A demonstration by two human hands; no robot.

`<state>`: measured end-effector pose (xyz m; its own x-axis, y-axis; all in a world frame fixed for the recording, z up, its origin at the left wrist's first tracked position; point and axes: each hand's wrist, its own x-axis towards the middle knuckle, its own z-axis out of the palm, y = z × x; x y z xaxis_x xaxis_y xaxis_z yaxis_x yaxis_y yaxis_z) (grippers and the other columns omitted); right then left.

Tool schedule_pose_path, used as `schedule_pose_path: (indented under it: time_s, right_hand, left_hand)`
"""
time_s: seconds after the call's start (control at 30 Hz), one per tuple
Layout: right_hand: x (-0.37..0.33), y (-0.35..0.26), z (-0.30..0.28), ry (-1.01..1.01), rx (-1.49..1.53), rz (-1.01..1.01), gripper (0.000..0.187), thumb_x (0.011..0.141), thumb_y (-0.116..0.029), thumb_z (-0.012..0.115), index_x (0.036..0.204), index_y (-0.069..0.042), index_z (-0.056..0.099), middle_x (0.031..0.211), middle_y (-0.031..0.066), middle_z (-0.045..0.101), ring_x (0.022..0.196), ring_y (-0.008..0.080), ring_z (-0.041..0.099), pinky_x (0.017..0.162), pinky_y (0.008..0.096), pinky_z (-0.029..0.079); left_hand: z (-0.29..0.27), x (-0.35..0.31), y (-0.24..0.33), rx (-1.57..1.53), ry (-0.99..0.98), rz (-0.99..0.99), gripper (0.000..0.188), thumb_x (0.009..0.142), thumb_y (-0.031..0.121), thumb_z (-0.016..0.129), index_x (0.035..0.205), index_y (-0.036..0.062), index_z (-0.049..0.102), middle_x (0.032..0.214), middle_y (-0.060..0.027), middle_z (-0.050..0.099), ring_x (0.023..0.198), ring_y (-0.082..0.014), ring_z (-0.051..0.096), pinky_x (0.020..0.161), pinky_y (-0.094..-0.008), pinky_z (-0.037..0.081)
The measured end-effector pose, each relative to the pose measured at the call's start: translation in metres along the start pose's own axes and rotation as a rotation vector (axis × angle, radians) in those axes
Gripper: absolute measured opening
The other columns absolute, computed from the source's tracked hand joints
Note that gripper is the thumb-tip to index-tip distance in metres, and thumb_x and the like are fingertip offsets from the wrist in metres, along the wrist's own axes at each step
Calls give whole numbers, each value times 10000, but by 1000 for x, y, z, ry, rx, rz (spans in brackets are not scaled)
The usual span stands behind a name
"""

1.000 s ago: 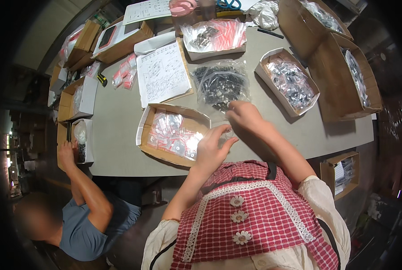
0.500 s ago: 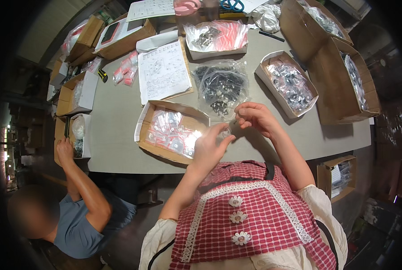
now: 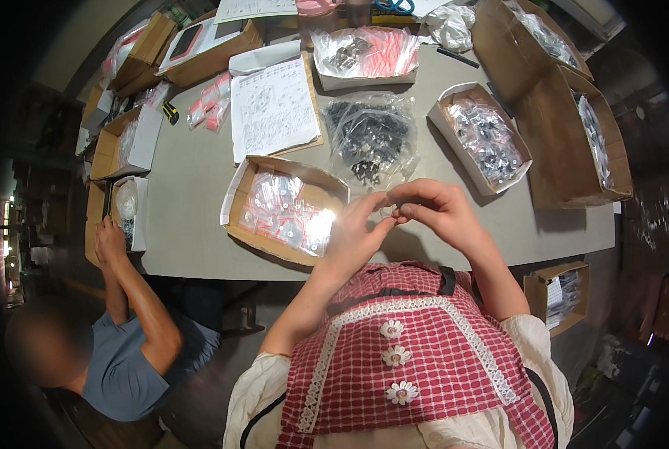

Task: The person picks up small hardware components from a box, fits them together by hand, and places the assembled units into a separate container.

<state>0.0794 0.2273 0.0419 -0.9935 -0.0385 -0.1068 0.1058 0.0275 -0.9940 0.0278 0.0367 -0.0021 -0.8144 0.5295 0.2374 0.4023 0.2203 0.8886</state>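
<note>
Two bare hands are meeting over the near edge of a grey, matte surface (image 3: 199, 224), pinching a tiny clear plastic item (image 3: 388, 212) between them. The left hand (image 3: 353, 236) is closing thumb and forefinger on the item's left side, other fingers loosely curled; the right hand (image 3: 439, 213) is gripping its right side w/ fingertips drawn tight together. Both grips are nearly closed, only the small item between them. What the item is exactly, too small to tell.

Just left of the hands, an open brown cardboard box (image 3: 238, 196) is holding glossy clear packets w/ pink contents. Directly beyond the hands, a crinkled transparent plastic bag of small black parts (image 3: 368, 135) is lying flat. To its right, a white-walled cardboard tray (image 3: 441, 120) is carrying shiny clear packets of dark pieces. A white printed paper sheet (image 3: 273, 108) is resting on a cardboard backing farther left. Large brown cartons (image 3: 566, 161) are standing at the surface's right end.

The person is wearing a red-and-white checked bib w/ lace trim and flower-shaped buttons (image 3: 409, 352). At lower left, a second person in a grey-blue shirt (image 3: 125, 374) is reaching a hand (image 3: 110, 243) to a small white box (image 3: 136, 217) at the surface's left edge.
</note>
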Motion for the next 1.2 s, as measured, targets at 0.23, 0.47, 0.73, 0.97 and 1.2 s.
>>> schedule_pose_path:
  time_s: [0.23, 0.47, 0.73, 0.97, 1.2]
  right_hand:
    - [-4, -14, 17, 81, -440, -330, 369, 773, 99, 618, 1109, -27, 708, 971, 127, 695, 861, 245, 704, 722, 320, 565]
    - [11, 34, 11, -2, -607, -317, 248, 807, -12, 645, 1051, -35, 686, 938, 139, 643, 813, 316, 652, 713, 379, 538]
    - [27, 91, 51, -693, -695, -382, 277, 857, -167, 658, 1125, -107, 624, 1030, 148, 543, 928, 348, 628, 755, 457, 520]
    - [29, 107, 60, -830, -669, -513, 263, 873, -180, 628, 1128, -115, 634, 1038, 142, 573, 936, 346, 641, 765, 463, 525]
    - [22, 95, 45, -371, -622, -468, 173, 919, -175, 620, 1063, -83, 647, 944, 137, 631, 858, 357, 652, 740, 441, 527]
  left_hand:
    - [-1, -1, -3, -3, -25, 23, 361, 819, 65, 749, 1157, -21, 657, 1056, -160, 708, 944, -271, 700, 826, -355, 549]
    - [-17, -6, -3, 33, 84, -11, 342, 820, 98, 791, 1127, -1, 678, 1049, -134, 722, 923, -226, 692, 826, -327, 536]
    - [-41, -18, -21, 121, 201, 5, 355, 787, 96, 811, 1109, 16, 687, 1024, -136, 727, 922, -275, 716, 787, -353, 551]
    - [-39, -34, -24, 76, 237, 1, 332, 798, 31, 792, 1112, -17, 693, 1017, -109, 729, 896, -170, 679, 806, -305, 534]
    - [-37, -48, -21, 174, 311, 49, 338, 789, 52, 812, 1096, -10, 683, 1025, -128, 726, 916, -237, 697, 818, -335, 542]
